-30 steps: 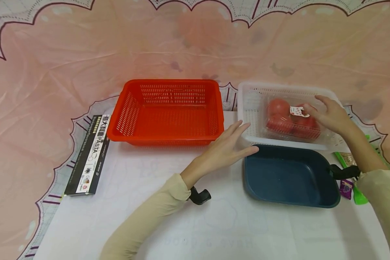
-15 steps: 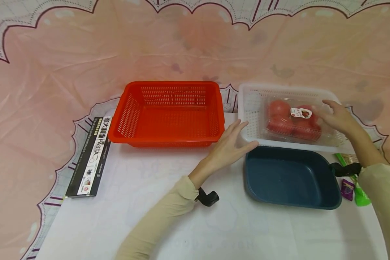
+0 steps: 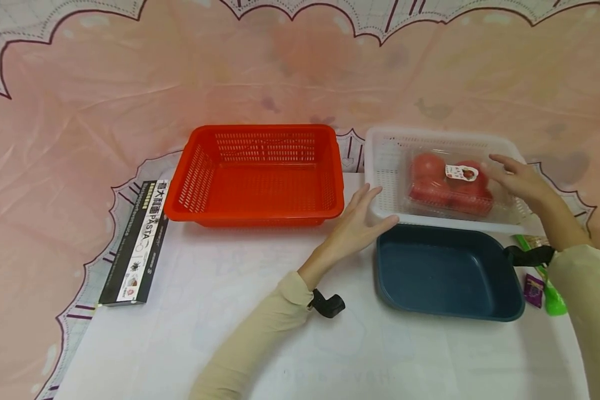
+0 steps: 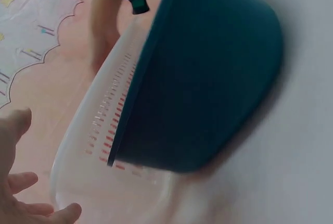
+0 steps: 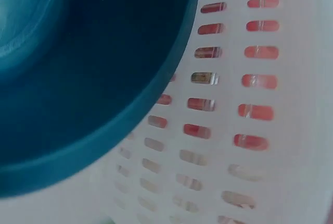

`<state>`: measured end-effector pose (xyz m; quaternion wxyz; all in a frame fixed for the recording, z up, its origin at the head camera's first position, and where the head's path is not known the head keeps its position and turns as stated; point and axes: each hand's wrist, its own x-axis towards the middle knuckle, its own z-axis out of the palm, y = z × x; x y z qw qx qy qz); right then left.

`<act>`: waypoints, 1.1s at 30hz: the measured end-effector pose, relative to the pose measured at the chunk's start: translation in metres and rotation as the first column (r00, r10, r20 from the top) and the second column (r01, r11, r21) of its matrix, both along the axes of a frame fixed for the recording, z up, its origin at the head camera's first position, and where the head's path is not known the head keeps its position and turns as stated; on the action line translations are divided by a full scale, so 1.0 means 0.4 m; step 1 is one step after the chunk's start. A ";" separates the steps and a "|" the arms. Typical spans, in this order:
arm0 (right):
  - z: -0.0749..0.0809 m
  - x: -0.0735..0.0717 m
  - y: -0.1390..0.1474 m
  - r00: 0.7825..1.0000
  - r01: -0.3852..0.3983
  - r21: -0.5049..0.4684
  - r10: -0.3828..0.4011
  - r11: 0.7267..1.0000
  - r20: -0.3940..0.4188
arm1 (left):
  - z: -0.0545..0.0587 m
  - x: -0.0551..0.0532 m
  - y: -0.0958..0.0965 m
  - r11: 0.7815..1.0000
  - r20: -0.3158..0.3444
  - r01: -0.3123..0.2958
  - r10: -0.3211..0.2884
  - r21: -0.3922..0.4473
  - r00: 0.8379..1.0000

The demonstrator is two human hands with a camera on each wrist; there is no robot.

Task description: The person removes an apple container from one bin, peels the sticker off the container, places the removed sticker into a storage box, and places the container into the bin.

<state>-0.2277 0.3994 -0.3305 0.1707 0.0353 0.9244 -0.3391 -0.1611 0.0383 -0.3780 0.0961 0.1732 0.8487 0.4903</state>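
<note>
My left hand (image 3: 351, 230), fingers spread and empty, hovers between the red basket (image 3: 260, 216) and the white basket (image 3: 387, 191). Its fingertips overlap the white basket's left rim in the head view; in the left wrist view the fingers (image 4: 23, 182) appear at the lower left. Over the right side of the white basket is my right hand (image 3: 525, 180), loosely bent, its fingertips by the right end of a clear plastic box of tomatoes (image 3: 430, 190) with a white label. Through the white basket's slots (image 5: 257, 112) red shows in the right wrist view, where the hand is hidden.
A dark blue basin (image 3: 445, 278) stands in front of the white basket. Right of it lie a small purple packet (image 3: 533, 290) and a green bag (image 3: 555, 300), partly behind the right sleeve. A black pasta box (image 3: 135, 244) lies left of the red basket.
My right hand has drawn back slightly to the right, uncovering the tomato box's label. My left forearm has shifted right, while the left fingers stay near the same spot.
</note>
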 end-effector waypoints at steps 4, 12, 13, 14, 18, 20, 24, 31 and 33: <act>-0.016 0.001 0.014 1.000 -0.001 -0.036 0.002 0.999 0.027 | -0.011 -0.004 0.016 0.997 0.016 -0.026 0.025 0.068 1.000; -0.035 -0.003 0.013 0.992 0.051 -0.123 -0.036 0.991 0.119 | -0.025 -0.006 0.034 0.993 0.036 -0.057 0.053 0.105 0.998; -0.036 -0.003 0.012 0.991 0.050 -0.127 -0.033 0.991 0.133 | -0.027 -0.007 0.036 0.991 0.039 -0.063 0.059 0.115 0.998; -0.037 -0.002 0.012 0.991 0.047 -0.117 -0.031 0.992 0.133 | -0.029 -0.009 0.037 0.990 0.043 -0.067 0.062 0.125 0.997; -0.044 0.002 0.014 0.992 0.024 -0.093 -0.012 0.995 0.127 | -0.040 -0.015 0.042 0.982 0.075 -0.085 0.073 0.169 0.995; -0.048 0.003 0.018 0.992 0.013 -0.104 -0.001 0.995 0.124 | -0.046 -0.019 0.045 0.975 0.095 -0.094 0.076 0.202 0.993; -0.056 0.004 0.021 0.992 0.003 -0.151 0.016 0.989 0.123 | -0.058 -0.023 0.050 0.955 0.116 -0.102 0.072 0.280 0.991; -0.057 0.003 0.019 0.993 -0.040 -0.053 0.046 0.998 0.107 | -0.077 -0.022 0.057 0.925 0.130 -0.125 0.083 0.358 0.988; -0.052 0.002 0.017 0.993 -0.038 -0.028 0.041 0.999 0.111 | -0.080 -0.023 0.060 0.921 0.127 -0.131 0.090 0.368 0.988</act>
